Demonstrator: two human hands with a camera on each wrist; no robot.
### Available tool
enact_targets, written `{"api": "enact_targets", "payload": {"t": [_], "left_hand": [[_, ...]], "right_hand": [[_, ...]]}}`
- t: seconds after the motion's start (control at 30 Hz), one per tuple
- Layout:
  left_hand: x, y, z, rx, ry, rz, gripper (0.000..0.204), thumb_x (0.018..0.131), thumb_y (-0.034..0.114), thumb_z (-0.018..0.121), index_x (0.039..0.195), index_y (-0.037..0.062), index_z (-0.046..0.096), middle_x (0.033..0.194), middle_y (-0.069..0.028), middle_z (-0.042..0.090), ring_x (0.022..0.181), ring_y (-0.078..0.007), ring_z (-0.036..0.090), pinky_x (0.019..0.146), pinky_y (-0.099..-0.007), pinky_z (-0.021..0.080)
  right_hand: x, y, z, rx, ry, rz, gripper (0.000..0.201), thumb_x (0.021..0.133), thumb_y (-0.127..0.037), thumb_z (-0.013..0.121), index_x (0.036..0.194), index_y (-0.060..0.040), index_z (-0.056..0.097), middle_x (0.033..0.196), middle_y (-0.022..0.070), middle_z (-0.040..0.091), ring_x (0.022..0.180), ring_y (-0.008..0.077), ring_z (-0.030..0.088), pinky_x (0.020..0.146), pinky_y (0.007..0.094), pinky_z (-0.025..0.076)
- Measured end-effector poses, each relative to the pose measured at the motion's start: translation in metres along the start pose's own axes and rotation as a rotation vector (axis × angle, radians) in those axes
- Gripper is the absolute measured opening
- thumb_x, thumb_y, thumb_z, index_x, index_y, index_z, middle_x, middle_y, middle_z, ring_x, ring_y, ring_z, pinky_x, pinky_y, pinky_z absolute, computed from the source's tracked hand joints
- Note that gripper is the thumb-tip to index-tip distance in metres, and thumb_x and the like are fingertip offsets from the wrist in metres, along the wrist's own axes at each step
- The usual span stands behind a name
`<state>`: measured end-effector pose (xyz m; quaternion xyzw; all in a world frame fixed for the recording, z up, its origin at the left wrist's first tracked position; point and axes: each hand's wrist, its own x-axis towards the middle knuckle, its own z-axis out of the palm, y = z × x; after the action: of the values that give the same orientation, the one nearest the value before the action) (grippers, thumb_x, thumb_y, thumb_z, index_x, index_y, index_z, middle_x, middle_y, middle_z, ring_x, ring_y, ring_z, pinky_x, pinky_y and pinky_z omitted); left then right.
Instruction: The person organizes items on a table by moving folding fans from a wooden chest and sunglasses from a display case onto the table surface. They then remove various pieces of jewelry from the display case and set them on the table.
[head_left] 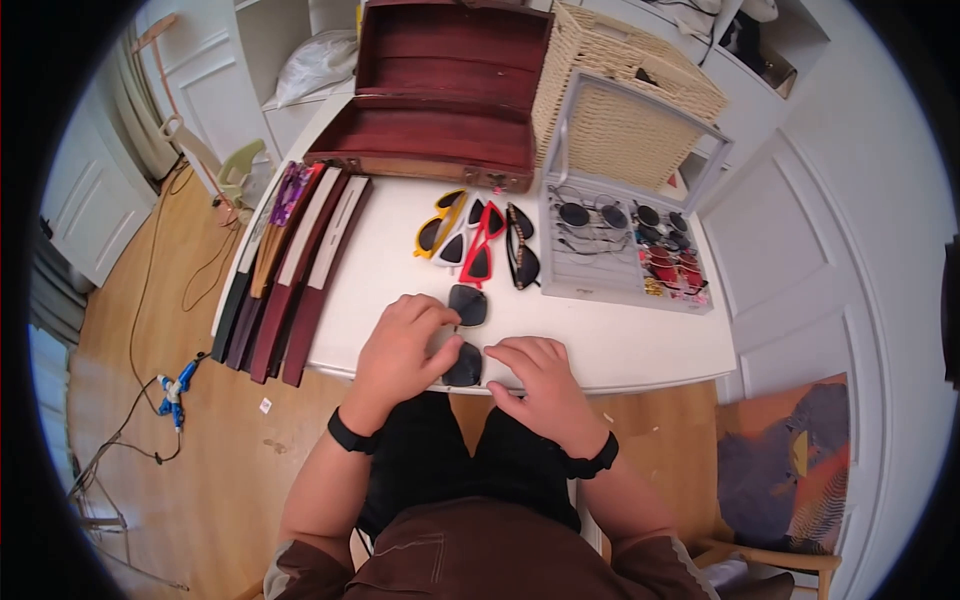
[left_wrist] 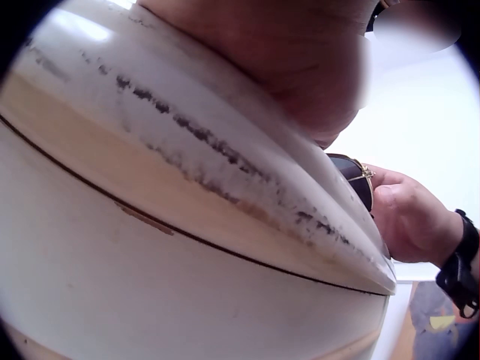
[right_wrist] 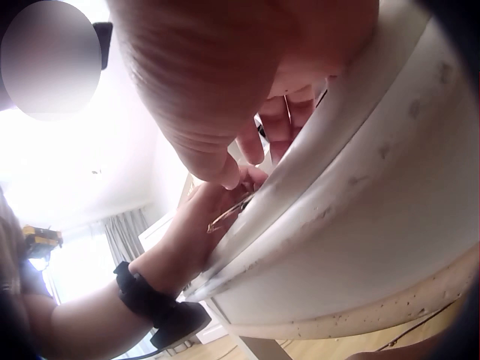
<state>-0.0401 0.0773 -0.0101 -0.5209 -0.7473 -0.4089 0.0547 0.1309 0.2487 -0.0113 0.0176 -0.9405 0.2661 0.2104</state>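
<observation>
Sunglasses (head_left: 467,306) with dark lenses are at the table (head_left: 620,345)'s near edge. The left hand (head_left: 401,345) seems to pinch their frame; the right hand (head_left: 543,388) is loose beside them, fingers out. They look light, thin and easy to bend, so hold the rim, not the slippery lenses. Red glasses (head_left: 478,264) sit just beyond, blocking that way; long boxes (head_left: 328,232) stand left.

Setting: apparently a room in a home. Head-view evidence: pale wood-plank floor (head_left: 225,425) at eight o'clock, white panelled door (head_left: 105,195) between nine and ten, grey-beige fabric curtain (head_left: 146,110) at ten, cream woven basket (head_left: 600,45) at one.
</observation>
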Motion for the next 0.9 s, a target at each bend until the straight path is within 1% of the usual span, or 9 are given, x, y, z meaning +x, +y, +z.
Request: {"api": "enact_targets", "payload": {"t": [0.1, 0.2, 0.3, 0.37, 0.5, 0.6, 0.7, 0.87, 0.9], "left_hand": [[0.0, 0.001, -0.001, 0.005, 0.004, -0.033, 0.021, 0.086, 0.019, 0.074, 0.103, 0.007, 0.071, 0.104, -0.0101, 0.066, 0.102, -0.0318, 0.063, 0.093, -0.0413, 0.05], [-0.002, 0.0, 0.001, -0.02, 0.027, -0.051, 0.02, 0.087, 0.018, 0.074, 0.103, 0.0066, 0.071, 0.104, -0.01, 0.066, 0.102, -0.0315, 0.062, 0.093, -0.0413, 0.049], [-0.003, -0.001, 0.001, -0.018, 0.047, -0.053, 0.019, 0.087, 0.018, 0.073, 0.101, 0.0059, 0.071, 0.103, -0.0101, 0.066, 0.103, -0.0313, 0.062, 0.092, -0.0413, 0.05], [-0.002, -0.001, 0.0, -0.043, 0.044, -0.101, 0.018, 0.088, 0.017, 0.073, 0.101, 0.0051, 0.071, 0.102, -0.0105, 0.066, 0.102, -0.0313, 0.062, 0.092, -0.0413, 0.05], [-0.003, -0.001, 0.0, -0.077, 0.055, -0.105, 0.016, 0.089, 0.015, 0.072, 0.099, 0.0037, 0.07, 0.101, -0.0111, 0.066, 0.101, -0.0318, 0.063, 0.09, -0.0416, 0.051], [0.0, -0.001, -0.004, -0.13, 0.062, -0.138, 0.013, 0.09, 0.013, 0.07, 0.098, 0.0028, 0.07, 0.099, -0.0115, 0.066, 0.099, -0.0326, 0.063, 0.089, -0.0418, 0.051], [-0.002, 0.0, -0.004, -0.144, 0.069, -0.131, 0.011, 0.091, 0.012, 0.069, 0.096, 0.0024, 0.069, 0.096, -0.0116, 0.066, 0.096, -0.033, 0.064, 0.087, -0.0419, 0.052], [-0.002, -0.004, -0.002, -0.151, 0.087, -0.102, 0.009, 0.091, 0.011, 0.069, 0.093, 0.0022, 0.069, 0.094, -0.0115, 0.067, 0.095, -0.0325, 0.064, 0.086, -0.0418, 0.051], [-0.002, -0.005, -0.002, -0.15, 0.091, -0.104, 0.009, 0.091, 0.011, 0.069, 0.093, 0.0022, 0.069, 0.094, -0.0115, 0.067, 0.095, -0.0325, 0.064, 0.086, -0.0418, 0.051]], "right_hand": [[0.002, 0.023, -0.024, -0.151, 0.091, 0.03, 0.041, 0.088, -0.02, 0.074, 0.127, -0.0103, 0.066, 0.123, 0.0092, 0.065, 0.119, 0.0292, 0.059, 0.104, 0.0458, 0.04], [0.014, 0.057, -0.059, -0.269, 0.188, 0.178, 0.04, 0.09, -0.019, 0.073, 0.128, -0.0094, 0.067, 0.124, 0.0099, 0.064, 0.119, 0.0309, 0.059, 0.102, 0.047, 0.041], [0.031, 0.092, -0.087, -0.449, 0.156, 0.266, 0.038, 0.089, -0.017, 0.074, 0.125, -0.0113, 0.069, 0.119, 0.008, 0.064, 0.115, 0.0292, 0.059, 0.099, 0.0469, 0.042], [0.042, 0.104, -0.097, -0.523, 0.131, 0.26, 0.036, 0.088, -0.017, 0.074, 0.123, -0.012, 0.07, 0.117, 0.0074, 0.064, 0.114, 0.0284, 0.06, 0.097, 0.0467, 0.042], [0.062, 0.134, -0.1, -0.673, 0.042, 0.24, 0.033, 0.085, -0.016, 0.076, 0.118, -0.0129, 0.073, 0.11, 0.0069, 0.063, 0.111, 0.0277, 0.06, 0.094, 0.0462, 0.043], [0.074, 0.137, -0.098, -0.718, 0.017, 0.201, 0.031, 0.084, -0.015, 0.076, 0.115, -0.0119, 0.074, 0.109, 0.0072, 0.063, 0.109, 0.0285, 0.06, 0.092, 0.0468, 0.044], [0.081, 0.143, -0.094, -0.795, -0.047, 0.241, 0.035, 0.085, -0.016, 0.075, 0.12, -0.0123, 0.072, 0.111, 0.0072, 0.063, 0.112, 0.0282, 0.06, 0.093, 0.0476, 0.044], [0.089, 0.149, -0.093, -0.844, -0.103, 0.239, 0.03, 0.084, -0.017, 0.073, 0.113, -0.0103, 0.074, 0.107, 0.0072, 0.064, 0.109, 0.0277, 0.061, 0.093, 0.0466, 0.044], [0.088, 0.147, -0.095, -0.823, -0.097, 0.211, 0.025, 0.084, -0.016, 0.073, 0.108, -0.0095, 0.075, 0.105, 0.0073, 0.064, 0.107, 0.0276, 0.061, 0.092, 0.0467, 0.044]]}}
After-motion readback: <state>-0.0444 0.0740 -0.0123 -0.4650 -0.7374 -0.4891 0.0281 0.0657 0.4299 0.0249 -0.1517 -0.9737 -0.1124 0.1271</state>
